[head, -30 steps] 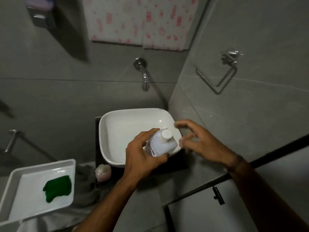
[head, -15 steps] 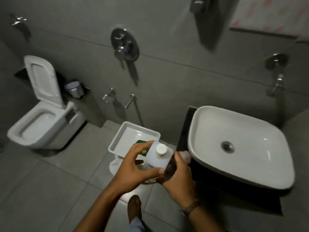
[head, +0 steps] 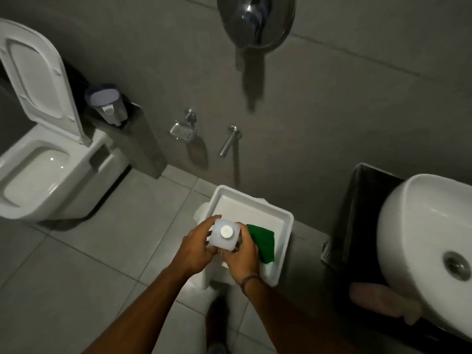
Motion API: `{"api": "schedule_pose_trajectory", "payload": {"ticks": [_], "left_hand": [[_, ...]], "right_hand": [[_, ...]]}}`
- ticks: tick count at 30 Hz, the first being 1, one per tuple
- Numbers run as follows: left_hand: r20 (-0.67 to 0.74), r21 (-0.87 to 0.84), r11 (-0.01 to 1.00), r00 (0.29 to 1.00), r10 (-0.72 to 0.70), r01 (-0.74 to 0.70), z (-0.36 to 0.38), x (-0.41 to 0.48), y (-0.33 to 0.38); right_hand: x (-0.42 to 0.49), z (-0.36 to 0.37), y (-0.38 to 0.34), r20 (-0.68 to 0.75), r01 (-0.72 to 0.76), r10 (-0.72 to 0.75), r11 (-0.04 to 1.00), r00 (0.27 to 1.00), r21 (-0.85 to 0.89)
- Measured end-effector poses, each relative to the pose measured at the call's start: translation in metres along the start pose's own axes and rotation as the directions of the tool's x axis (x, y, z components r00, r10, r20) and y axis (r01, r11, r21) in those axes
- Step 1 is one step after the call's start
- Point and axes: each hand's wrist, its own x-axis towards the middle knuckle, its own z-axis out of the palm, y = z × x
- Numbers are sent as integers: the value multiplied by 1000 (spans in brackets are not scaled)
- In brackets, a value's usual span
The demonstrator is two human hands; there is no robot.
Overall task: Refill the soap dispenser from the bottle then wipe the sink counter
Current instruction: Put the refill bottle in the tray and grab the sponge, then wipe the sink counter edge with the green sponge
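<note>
A white squarish refill bottle [head: 224, 236] with a white round cap is held upright over the white tray [head: 282, 218]. My left hand [head: 195, 247] grips its left side and my right hand [head: 242, 254] grips its right side. A green cloth [head: 263, 242] lies in the tray just right of my hands. The pink soap dispenser [head: 380, 301] lies blurred on the dark counter [head: 357, 213] beside the white basin [head: 413, 226], far right of my hands.
A white toilet [head: 48, 159] with its lid up stands at the left. Wall taps [head: 187, 127] and a shower mixer [head: 255, 19] are on the grey wall. A small bin [head: 106, 103] sits on a ledge. My foot [head: 217, 318] is on the tiled floor below the tray.
My view has swung left from the basin to the floor tray. The bottle has travelled from over the basin to above the tray, and my right hand has joined my left on it.
</note>
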Motion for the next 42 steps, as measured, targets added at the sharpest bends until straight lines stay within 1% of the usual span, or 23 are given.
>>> {"api": "schedule_pose_trajectory", "payload": {"ticks": [2,5,12,15,17,19,21,23,24,25,26,27,28,29,30,32,33,34,35,36,38,41,42], "left_hand": [[42,32,999,999,-17,15,0,23,-19],[86,85,996,995,-40,33,1,40,-36],[56,101,994,998,-37,32,-2,50,-43],[62,104,994,997,-50,43,-1,49,-39],[53,80,995,997,-56,52,1,49,-34],[-31,31,999,999,-34,35,3,39,-28],[-189,32,999,982,-14,20,8,19,-30],[-360,151,988,933,25,31,22,-10,-36],[-394,206,978,915,80,4,32,-26,-39],[-355,256,966,925,137,-45,43,-41,-41],[-239,326,941,956,170,-85,53,-50,-41],[-57,429,893,983,175,-134,64,-55,-44],[97,536,823,982,161,-188,74,-55,-49],[185,629,746,974,131,-220,83,-52,-52],[227,695,674,966,125,-251,92,-47,-56],[241,771,588,967,87,-245,107,-35,-64],[251,791,562,966,58,-240,111,-32,-68],[256,811,530,965,61,-249,114,-30,-75],[277,817,524,961,7,-239,115,-31,-80],[281,821,520,960,-9,-236,117,-30,-83],[256,818,524,966,39,-238,118,-30,-82],[275,830,503,961,9,-242,119,-30,-85],[282,828,499,959,25,-256,119,-30,-84]], "right_hand": [[23,16,10,-10,-30,29,999,1000,-36],[39,31,25,-46,-34,33,999,998,-22],[48,47,28,-88,-29,29,1000,996,-2],[49,47,28,-80,-46,46,999,996,8],[47,42,29,-44,-82,83,996,996,34],[46,34,33,0,-128,128,992,992,21],[43,18,41,-17,-133,132,988,991,-82],[38,-2,50,-74,-57,37,956,997,-288],[36,-12,54,-91,0,-42,909,995,-416],[36,-21,58,-88,52,-116,845,989,-532],[38,-31,61,-61,90,-164,774,985,-627],[40,-37,65,-16,116,-178,705,984,-700],[44,-41,68,39,139,-168,642,985,-754],[49,-44,71,93,164,-149,588,984,-792],[54,-44,74,141,192,-135,547,981,-815],[63,-41,81,220,263,-144,486,965,-834],[67,-39,85,250,293,-153,455,956,-841],[70,-36,88,273,313,-154,427,950,-848],[72,-32,94,288,323,-145,402,946,-857],[74,-29,98,293,322,-133,382,947,-866],[76,-24,107,279,310,-137,358,950,-881],[81,-21,114,272,319,-186,313,944,-895],[82,-22,115,278,328,-197,297,940,-897]]}}
